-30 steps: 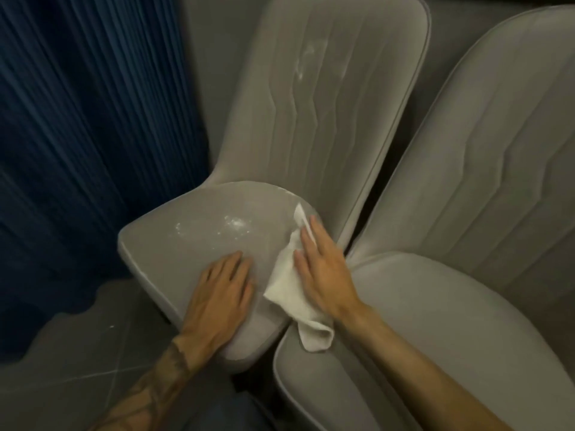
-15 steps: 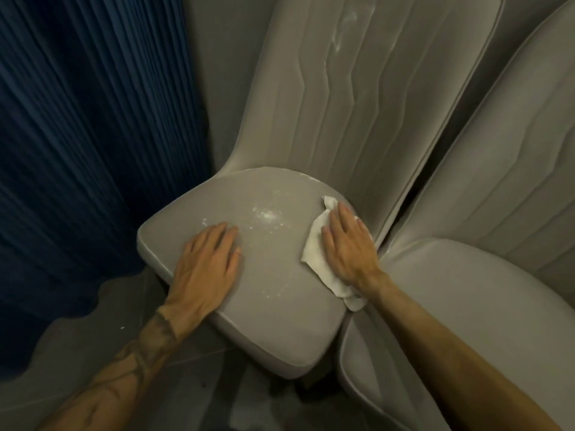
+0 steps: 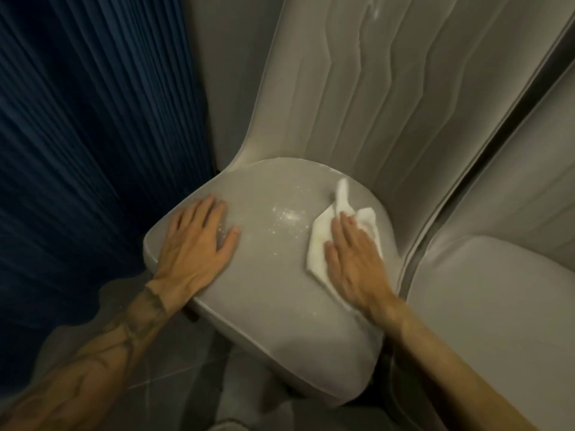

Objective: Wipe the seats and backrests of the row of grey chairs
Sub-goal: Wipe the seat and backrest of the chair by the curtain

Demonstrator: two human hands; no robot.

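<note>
A grey chair fills the middle of the head view; its seat (image 3: 273, 293) carries white specks of dust (image 3: 287, 216) near the centre. Its ribbed backrest (image 3: 389, 98) rises behind, with a pale smear near the top. My left hand (image 3: 194, 244) lies flat with straight fingers on the seat's left edge. My right hand (image 3: 353, 259) presses a white cloth (image 3: 320, 244) flat onto the right side of the seat, just right of the dust. A second grey chair (image 3: 485, 306) stands close on the right.
A dark blue pleated curtain (image 3: 77, 150) hangs along the left, reaching the floor. Grey tiled floor (image 3: 174, 368) shows below the seat. A narrow dark gap (image 3: 485, 126) separates the two chairs' backrests.
The view has come closer to the left chair. My left hand slid to the seat's left edge. My right hand with the cloth moved from the seat's right rim further onto the seat.
</note>
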